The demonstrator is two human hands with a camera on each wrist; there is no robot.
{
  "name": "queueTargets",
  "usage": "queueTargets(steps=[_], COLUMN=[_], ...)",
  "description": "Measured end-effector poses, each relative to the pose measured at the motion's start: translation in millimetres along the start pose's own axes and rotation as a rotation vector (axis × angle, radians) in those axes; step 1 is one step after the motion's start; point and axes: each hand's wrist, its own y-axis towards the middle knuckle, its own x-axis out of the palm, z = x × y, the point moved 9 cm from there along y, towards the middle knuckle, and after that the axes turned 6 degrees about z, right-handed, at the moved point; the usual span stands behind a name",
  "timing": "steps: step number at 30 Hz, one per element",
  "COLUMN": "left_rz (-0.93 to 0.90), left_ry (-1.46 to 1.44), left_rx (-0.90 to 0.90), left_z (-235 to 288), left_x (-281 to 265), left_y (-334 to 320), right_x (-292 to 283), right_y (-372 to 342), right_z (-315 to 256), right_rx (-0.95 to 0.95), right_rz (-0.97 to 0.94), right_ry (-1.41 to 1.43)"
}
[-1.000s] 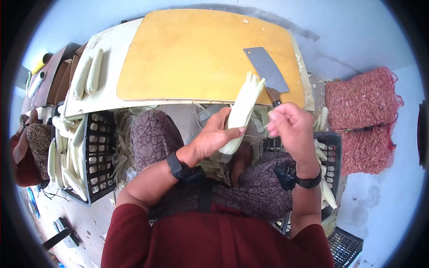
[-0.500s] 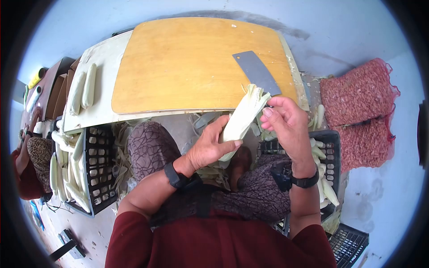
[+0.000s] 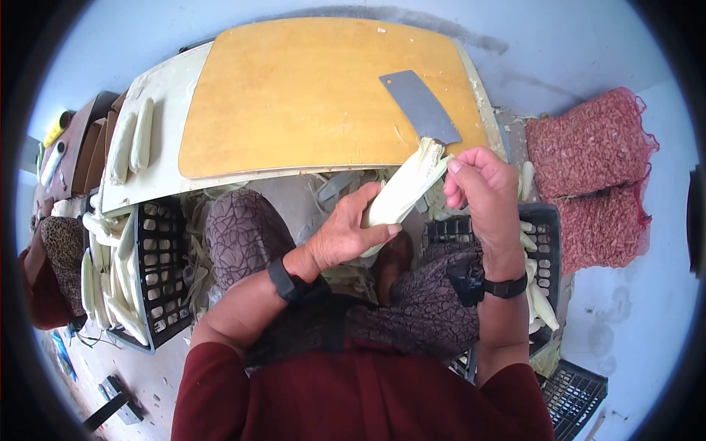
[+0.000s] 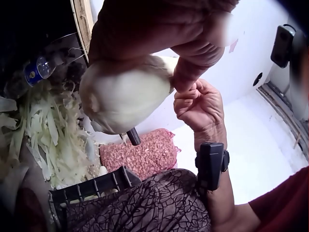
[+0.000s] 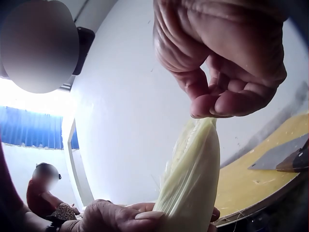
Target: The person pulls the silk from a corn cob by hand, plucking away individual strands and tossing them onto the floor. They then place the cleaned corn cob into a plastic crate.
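A pale green corn ear in its husk [image 3: 403, 189] is gripped round its lower part by the left hand [image 3: 344, 229], its top tilted up to the right. At that top, the right hand [image 3: 485, 187] pinches a husk leaf between thumb and forefinger. In the right wrist view the right hand [image 5: 227, 58] holds the tip of the husk [image 5: 193, 179], and the left hand [image 5: 116, 217] is round the ear below. The left wrist view shows the ear's rounded base [image 4: 120, 96] under the left hand [image 4: 159, 29]. A cleaver [image 3: 421, 106] lies just beyond the ear's top.
The yellow board [image 3: 294, 95] lies on a table with two pale ears [image 3: 142, 136] at its left. Black crates [image 3: 163, 264] with ears stand on both sides. Red mesh sacks [image 3: 588, 147] lie at right; husk scraps [image 4: 48, 130] cover the floor. Another person [image 5: 43, 193] sits farther off.
The right hand has come up to the ear's top and now pinches a husk leaf, drawn out to the right. The left hand keeps its grip on the ear.
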Motion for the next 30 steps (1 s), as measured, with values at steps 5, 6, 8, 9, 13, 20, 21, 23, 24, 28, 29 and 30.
queueTargets(steps=[5,6,8,9,13,20,21,23,24,28,29,30], left_rz=[-0.050,-0.057,-0.064,-0.087,-0.173,-0.276,-0.298,-0.321,-0.314,-0.355,-0.357,-0.363], left_ry=[-0.195,-0.306,-0.417,-0.493,-0.626,-0.591,-0.597,-0.603,-0.594,-0.633,-0.634,-0.604], left_rx=[-0.094,-0.136,-0.177,-0.191,-0.233,-0.295,-0.303,-0.314,-0.325,-0.314,-0.314,-0.309], left_z=[-5.4,-7.5,-11.1,-13.8,-10.3,-11.7,-11.5,-10.0,-9.9,-10.5,-9.7,-8.0], left_x=[5.7,7.1,8.0,9.9,17.7,27.5,27.8,29.3,29.9,30.9,30.9,31.0], left_y=[-2.2,-3.3,-3.8,-3.5,-6.5,-12.0,-13.1,-14.5,-15.0,-15.4,-14.9,-15.1], right_x=[-4.1,-4.9,-2.1,2.0,19.7,45.2,43.9,41.7,39.7,34.8,33.7,31.6], right_y=[-0.1,-0.2,0.3,0.0,-4.4,-10.9,-10.8,-9.5,-7.7,-1.9,-0.9,0.3], right_z=[-4.6,-6.8,-3.2,-1.2,2.5,9.0,8.2,8.2,9.5,15.4,15.9,17.6], right_rx=[-0.086,-0.107,-0.098,-0.087,-0.017,0.064,0.056,0.052,0.051,0.067,0.068,0.082], right_rz=[0.079,0.092,0.037,-0.016,-0.087,-0.284,-0.275,-0.265,-0.264,-0.217,-0.216,-0.202], right_ry=[-0.040,-0.052,-0.060,-0.068,-0.023,0.153,0.153,0.155,0.145,0.185,0.184,0.174])
